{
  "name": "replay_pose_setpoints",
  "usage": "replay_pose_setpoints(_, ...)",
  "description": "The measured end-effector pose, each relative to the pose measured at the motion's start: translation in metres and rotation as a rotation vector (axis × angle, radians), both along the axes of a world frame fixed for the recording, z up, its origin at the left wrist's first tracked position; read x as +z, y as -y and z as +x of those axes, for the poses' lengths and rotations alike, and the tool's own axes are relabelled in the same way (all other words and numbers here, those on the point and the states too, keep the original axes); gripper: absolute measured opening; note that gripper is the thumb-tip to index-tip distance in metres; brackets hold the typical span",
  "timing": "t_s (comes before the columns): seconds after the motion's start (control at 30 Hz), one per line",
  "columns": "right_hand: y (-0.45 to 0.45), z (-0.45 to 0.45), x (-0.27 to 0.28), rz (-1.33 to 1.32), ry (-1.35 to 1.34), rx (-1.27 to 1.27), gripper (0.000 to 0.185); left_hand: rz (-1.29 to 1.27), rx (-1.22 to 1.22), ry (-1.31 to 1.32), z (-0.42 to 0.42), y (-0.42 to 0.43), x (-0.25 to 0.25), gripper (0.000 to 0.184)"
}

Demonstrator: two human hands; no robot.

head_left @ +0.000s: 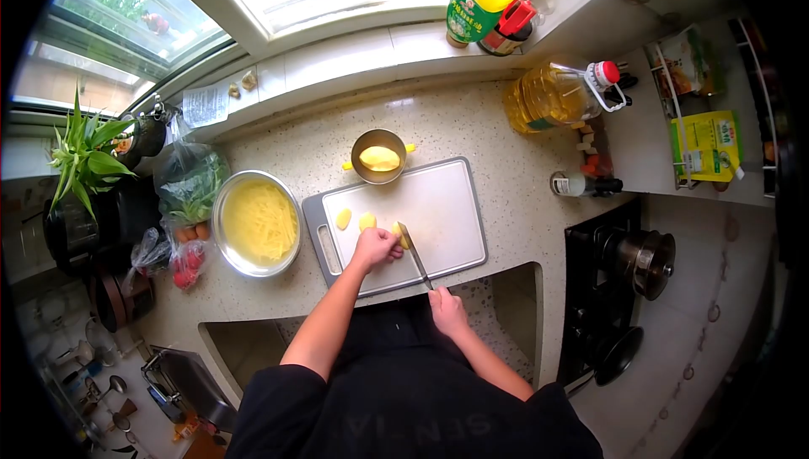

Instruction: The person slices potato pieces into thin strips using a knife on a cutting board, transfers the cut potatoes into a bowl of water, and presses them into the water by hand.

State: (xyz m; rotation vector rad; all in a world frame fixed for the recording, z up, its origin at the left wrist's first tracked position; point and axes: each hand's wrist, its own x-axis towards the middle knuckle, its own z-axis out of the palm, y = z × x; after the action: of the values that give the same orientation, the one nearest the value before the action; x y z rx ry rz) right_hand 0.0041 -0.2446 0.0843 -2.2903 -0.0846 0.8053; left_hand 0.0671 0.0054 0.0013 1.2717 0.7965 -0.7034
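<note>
My right hand (448,311) is wrapped round the handle of a kitchen knife (415,255), whose blade points away from me over the cutting board (455,206). At the blade's left side lies a yellow potato piece (399,230). The curled fingers of my left hand (377,247) grip that piece, partly hiding it. Just beyond this hand is a potato slice (367,221), and another slice (343,219) rests farther left on the board. A metal bowl with yellow handles (357,141), holding a peeled potato (379,158), stands at the board's far edge.
Left of the board is a large bowl (216,236) of potato strips in liquid. Plastic bags (192,181) of vegetables stand beyond it. An oil bottle (539,98) and a small glass bottle (575,184) are at right, near the stove (590,290).
</note>
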Motion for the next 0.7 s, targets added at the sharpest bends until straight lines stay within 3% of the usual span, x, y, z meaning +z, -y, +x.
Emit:
replay_pose_setpoints(0.33,-0.006,0.005,-0.008,-0.124,-0.006,0.062,0.037,0.015,-0.01,0.025,-0.001,0.0,-0.005,0.033)
replay_pose_setpoints(0.7,0.006,0.006,-0.017,-0.114,0.147,-0.067,0.038,0.006,0.01,0.013,-0.001,0.0,0.004,0.033)
